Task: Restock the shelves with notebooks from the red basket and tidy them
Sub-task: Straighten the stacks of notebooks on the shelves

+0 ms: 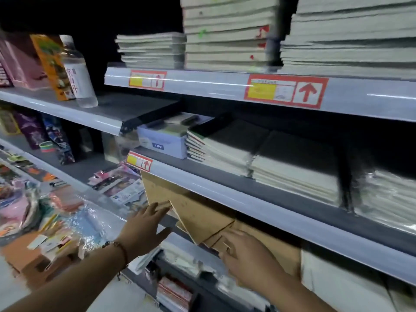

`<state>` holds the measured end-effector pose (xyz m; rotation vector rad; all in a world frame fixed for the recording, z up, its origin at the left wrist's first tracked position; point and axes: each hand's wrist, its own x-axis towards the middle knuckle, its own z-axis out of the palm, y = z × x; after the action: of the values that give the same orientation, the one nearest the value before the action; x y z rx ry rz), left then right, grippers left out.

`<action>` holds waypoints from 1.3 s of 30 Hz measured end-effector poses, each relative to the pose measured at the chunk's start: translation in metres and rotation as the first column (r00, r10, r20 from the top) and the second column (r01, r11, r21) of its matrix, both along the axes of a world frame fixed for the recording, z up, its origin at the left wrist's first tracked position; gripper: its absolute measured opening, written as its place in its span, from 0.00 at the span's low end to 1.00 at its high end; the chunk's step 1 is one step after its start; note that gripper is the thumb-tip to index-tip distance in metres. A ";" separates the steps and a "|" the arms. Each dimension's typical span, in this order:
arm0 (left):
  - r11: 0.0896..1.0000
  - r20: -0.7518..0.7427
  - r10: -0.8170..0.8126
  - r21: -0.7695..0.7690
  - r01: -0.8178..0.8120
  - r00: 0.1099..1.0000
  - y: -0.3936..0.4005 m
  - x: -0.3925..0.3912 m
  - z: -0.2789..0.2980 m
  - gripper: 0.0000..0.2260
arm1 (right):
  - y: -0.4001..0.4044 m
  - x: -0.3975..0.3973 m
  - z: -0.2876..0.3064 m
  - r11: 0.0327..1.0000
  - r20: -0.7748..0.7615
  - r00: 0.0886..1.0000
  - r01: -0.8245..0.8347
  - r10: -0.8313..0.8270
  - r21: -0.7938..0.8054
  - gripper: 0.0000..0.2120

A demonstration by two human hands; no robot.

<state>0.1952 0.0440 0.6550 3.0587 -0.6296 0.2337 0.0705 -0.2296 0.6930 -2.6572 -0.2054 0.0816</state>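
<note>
Brown kraft-cover notebooks (198,212) stand tilted and fanned on the low shelf under a grey shelf edge (247,206). My left hand (144,230), with a bracelet at the wrist, reaches with straight fingers and touches the corner of the leftmost brown notebook. My right hand (245,255) lies with spread fingers against the lower brown covers. Neither hand grips anything. Stacks of white-edged notebooks (225,147) lie on the shelf above, and taller stacks (229,34) fill the top shelf. The red basket is out of view.
A white box (162,140) sits left of the middle-shelf stacks. A clear bottle (78,73) and an orange pack (53,64) stand on the upper left shelf. Wrapped stationery (33,212) crowds the lower left shelves. Price tags (286,91) with red arrows mark the shelf edges.
</note>
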 end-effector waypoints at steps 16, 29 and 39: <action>0.960 -0.080 -0.227 0.152 0.237 0.971 0.070 0.186 -0.071 0.27 | 0.157 0.157 -0.102 0.913 -0.035 0.947 0.297 -0.319 -0.281 0.38; 0.958 0.086 -0.217 0.211 0.195 0.972 0.016 0.162 -0.085 0.10 | 0.105 0.136 -0.129 0.815 0.177 0.921 0.389 -0.346 -0.429 0.36; 0.931 0.023 -0.330 -0.161 0.329 0.944 0.033 0.167 -0.098 0.34 | 0.125 0.131 -0.119 0.857 0.220 0.867 0.485 -0.446 -0.174 0.27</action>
<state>0.3625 0.0767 0.5569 2.7406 -1.0511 0.2566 0.2012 -0.1046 0.5737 -2.8579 0.4278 -0.3030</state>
